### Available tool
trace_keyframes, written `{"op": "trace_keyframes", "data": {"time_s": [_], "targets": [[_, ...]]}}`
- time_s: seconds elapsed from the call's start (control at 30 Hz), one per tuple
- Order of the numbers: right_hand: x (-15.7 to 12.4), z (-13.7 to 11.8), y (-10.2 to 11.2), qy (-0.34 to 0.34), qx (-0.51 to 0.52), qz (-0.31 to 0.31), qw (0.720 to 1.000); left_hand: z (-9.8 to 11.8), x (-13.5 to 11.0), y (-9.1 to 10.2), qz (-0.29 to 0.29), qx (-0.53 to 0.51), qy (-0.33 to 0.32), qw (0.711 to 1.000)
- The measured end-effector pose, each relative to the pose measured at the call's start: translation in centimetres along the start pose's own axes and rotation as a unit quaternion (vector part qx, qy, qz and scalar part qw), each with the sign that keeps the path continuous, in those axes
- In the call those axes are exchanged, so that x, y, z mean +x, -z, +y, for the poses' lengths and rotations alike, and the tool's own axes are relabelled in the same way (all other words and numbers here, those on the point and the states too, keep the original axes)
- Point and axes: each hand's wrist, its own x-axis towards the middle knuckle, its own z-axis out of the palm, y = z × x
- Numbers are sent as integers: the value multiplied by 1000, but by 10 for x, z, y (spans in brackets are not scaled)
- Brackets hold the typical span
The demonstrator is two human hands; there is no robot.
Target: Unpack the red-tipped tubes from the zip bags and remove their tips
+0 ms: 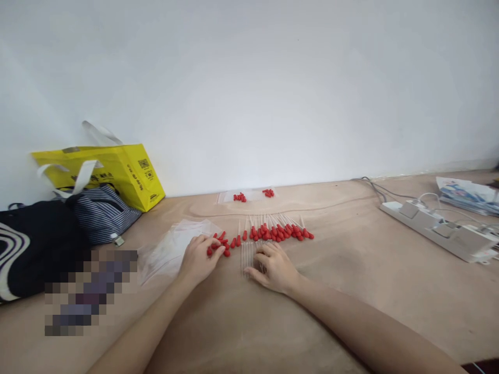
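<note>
A row of clear droppers with red bulbs (278,231) lies on the brown table (351,291), in front of me. My left hand (198,259) rests on the table with its fingers curled around a few red-bulbed droppers (219,248) at the row's left end. My right hand (275,267) lies over a bundle of clear dropper tubes (247,254), fingers bent down onto them. Beside my left hand is a pile of clear plastic bags (171,249).
Farther back lies a clear bag holding red-bulbed droppers (251,196). At the left stand a yellow bag (117,174), a striped bag (103,213) and a black bag (35,246). A white power strip (436,228) with cables and a packet (468,195) are at the right.
</note>
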Motion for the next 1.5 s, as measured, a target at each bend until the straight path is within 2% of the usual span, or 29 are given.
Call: {"op": "trace_keyframes", "data": {"time_s": [0.1,0.23,0.37,0.6,0.83,1.0,1.2,1.33,1.43,1.5], "targets": [[-2,2,5,-2,-12,28,1000,16,12,-12,-1,56,-31,998],[-6,8,12,-16,-23,61,998,29,25,-30,-9,97,-20,995],[-9,13,15,-22,-25,80,996,32,31,-40,-20,122,6,992],[-8,12,11,-17,-27,79,996,38,35,-40,-20,146,29,989],[-9,13,9,-14,-49,77,996,49,54,-41,-79,173,111,976],[-8,13,9,-12,-32,82,996,47,62,-42,-102,165,120,974],[-8,12,8,-16,-20,83,996,40,51,-21,-119,155,102,975],[-7,10,11,-24,-8,109,994,37,30,-3,-116,121,80,983],[-6,6,16,1,-18,131,991,34,4,-3,-78,31,16,996],[-5,4,19,44,-40,122,991,33,-14,-9,-37,-14,-56,998]]}}
